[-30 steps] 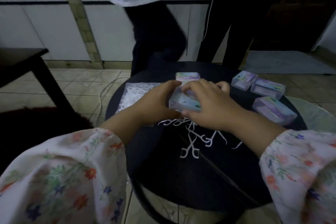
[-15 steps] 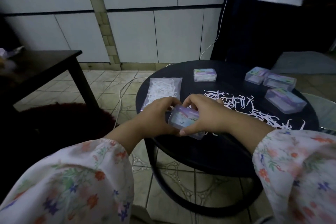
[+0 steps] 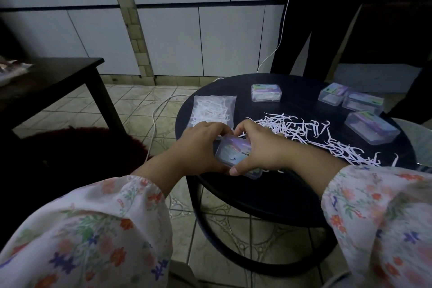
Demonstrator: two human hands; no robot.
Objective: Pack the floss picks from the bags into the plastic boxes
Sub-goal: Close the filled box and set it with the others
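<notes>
1. Since half a second ago both hands hold the same plastic box (image 3: 233, 155) in much the same place at the near edge of the round bench (image 3: 275, 196); a second ago they worked nearer the bench's middle, over the loose picks.
2. Left hand (image 3: 198, 147) wraps the box's left end with curled fingers; right hand (image 3: 261, 149) clamps the right end, thumb along the near side. Whether the lid is latched I cannot tell.
3. Risk: the box sits at about 7 o'clock on the bench, partly past the rim. If a grip slips while the lid is pressed or prised, it could drop to the tiled floor (image 3: 149, 105), and any picks inside would spill.
4. Risk: the loose floss picks (image 3: 311, 133) spread from centre towards 4 o'clock, some right at the rim under the right sleeve (image 3: 374, 206). A sweep of that sleeve would likely knock them off.
5. Bag of picks (image 3: 211, 110) lies at 10 o'clock, its left edge close to the rim, so a nudge from the left forearm could tip it over.
6. Four other boxes (image 3: 370, 130) stand between 12 and 3 o'clock, well apart from the hands.
</notes>
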